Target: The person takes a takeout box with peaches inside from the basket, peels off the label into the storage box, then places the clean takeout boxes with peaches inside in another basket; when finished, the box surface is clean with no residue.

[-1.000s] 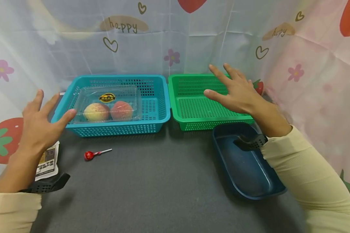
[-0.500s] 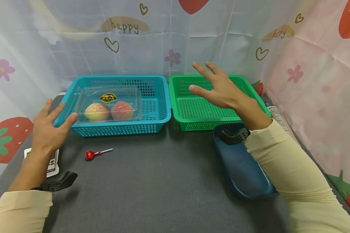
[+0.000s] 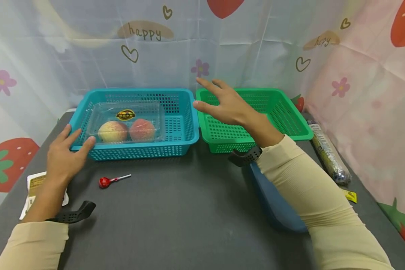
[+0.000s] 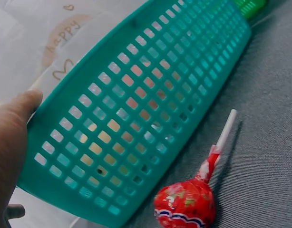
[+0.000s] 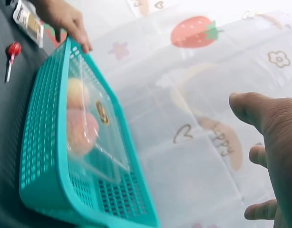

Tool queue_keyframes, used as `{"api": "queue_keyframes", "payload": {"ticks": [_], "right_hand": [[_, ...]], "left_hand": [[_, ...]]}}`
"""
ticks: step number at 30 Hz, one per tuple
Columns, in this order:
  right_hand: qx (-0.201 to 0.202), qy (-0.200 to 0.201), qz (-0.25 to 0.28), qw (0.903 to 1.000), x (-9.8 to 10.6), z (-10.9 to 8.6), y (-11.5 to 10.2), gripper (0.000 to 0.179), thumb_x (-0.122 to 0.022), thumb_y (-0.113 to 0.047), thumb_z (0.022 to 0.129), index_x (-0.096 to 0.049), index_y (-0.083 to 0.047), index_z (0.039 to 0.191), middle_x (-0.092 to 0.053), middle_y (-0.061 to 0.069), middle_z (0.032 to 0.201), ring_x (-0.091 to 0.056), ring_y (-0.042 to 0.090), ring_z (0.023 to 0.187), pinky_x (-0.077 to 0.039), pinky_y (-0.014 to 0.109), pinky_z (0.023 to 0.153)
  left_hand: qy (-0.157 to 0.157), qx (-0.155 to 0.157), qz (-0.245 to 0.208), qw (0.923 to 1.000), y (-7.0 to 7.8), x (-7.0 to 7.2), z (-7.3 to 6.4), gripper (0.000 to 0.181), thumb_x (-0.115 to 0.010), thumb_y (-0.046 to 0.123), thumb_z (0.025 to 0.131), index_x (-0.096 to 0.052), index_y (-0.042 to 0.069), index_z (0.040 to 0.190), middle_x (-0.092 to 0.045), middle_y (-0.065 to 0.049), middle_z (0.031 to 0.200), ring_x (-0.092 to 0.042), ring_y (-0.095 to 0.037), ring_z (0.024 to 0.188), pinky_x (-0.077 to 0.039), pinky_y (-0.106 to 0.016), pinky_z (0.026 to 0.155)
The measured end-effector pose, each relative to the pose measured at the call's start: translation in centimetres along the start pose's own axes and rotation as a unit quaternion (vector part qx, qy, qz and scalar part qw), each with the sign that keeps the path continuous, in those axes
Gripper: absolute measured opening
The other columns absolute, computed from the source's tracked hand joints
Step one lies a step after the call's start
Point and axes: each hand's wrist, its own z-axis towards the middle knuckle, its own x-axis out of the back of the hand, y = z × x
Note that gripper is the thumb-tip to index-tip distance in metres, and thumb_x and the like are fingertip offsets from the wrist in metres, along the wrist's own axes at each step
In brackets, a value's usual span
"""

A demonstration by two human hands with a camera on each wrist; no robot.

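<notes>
My left hand (image 3: pixel 65 157) is at the near left corner of the turquoise basket (image 3: pixel 138 151), fingers spread. In the left wrist view its thumb (image 4: pixel 27 102) lies against the rim, though firm contact is hard to judge. Inside the basket is a clear plastic box (image 3: pixel 145 108) with a black-and-gold label, holding a yellowish peach (image 3: pixel 113 131) and a redder peach (image 3: pixel 142 130). Over the left edge of the green basket (image 3: pixel 290 118), close to the turquoise one, my right hand (image 3: pixel 227 107) hovers with fingers extended, holding nothing.
A red-wrapped lollipop (image 3: pixel 105 182) lies before the turquoise basket. A white packet (image 3: pixel 28 197) is partly behind my left forearm. My right sleeve covers much of a navy tray (image 3: pixel 280 206). A clear wrapped bundle (image 3: pixel 330 153) and yellow packet (image 3: pixel 350 195) lie far right.
My right hand has moved left, from above the green basket's middle to its left edge. My left hand has shifted right and lower, to the turquoise basket's corner.
</notes>
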Motion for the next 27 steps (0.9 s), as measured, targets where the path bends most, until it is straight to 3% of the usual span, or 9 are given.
{"api": "queue_keyframes", "payload": {"ticks": [6, 15, 27], "right_hand": [[0.003, -0.009, 0.020, 0.9998, -1.9, 2.1, -1.5, 0.073, -0.047, -0.063, 0.092, -0.018, -0.039, 0.154, -0.018, 0.006, 0.157, -0.019, 0.026, 0.141, -0.024, 0.056, 0.106], [-0.015, -0.032, 0.065, 0.9973, -4.3, 4.9, -2.8, 0.073, -0.047, -0.066, 0.090, -0.020, -0.042, 0.153, -0.019, -0.011, 0.157, -0.013, 0.019, 0.143, -0.022, 0.052, 0.109], [-0.070, -0.076, 0.152, 0.9830, -8.4, 8.7, -3.6, 0.071, -0.053, -0.058, 0.092, -0.022, -0.037, 0.154, -0.019, -0.004, 0.158, -0.027, 0.024, 0.139, -0.030, 0.050, 0.105]], "left_hand": [[-0.004, 0.015, 0.005, 0.9999, -0.1, -0.4, 0.0, 0.078, -0.050, 0.052, 0.095, -0.034, -0.005, 0.146, -0.016, -0.019, 0.157, -0.010, -0.046, 0.140, -0.010, -0.066, 0.106], [0.007, 0.035, 0.000, 0.9994, 0.2, -0.5, -0.1, 0.083, -0.052, 0.054, 0.093, -0.032, -0.007, 0.146, -0.015, -0.017, 0.158, -0.010, -0.044, 0.141, -0.010, -0.065, 0.106], [0.000, 0.034, -0.003, 0.9994, -0.2, -0.4, -0.2, 0.082, -0.052, 0.053, 0.093, -0.031, -0.006, 0.147, -0.014, -0.017, 0.158, -0.012, -0.044, 0.141, -0.010, -0.065, 0.106]]}}
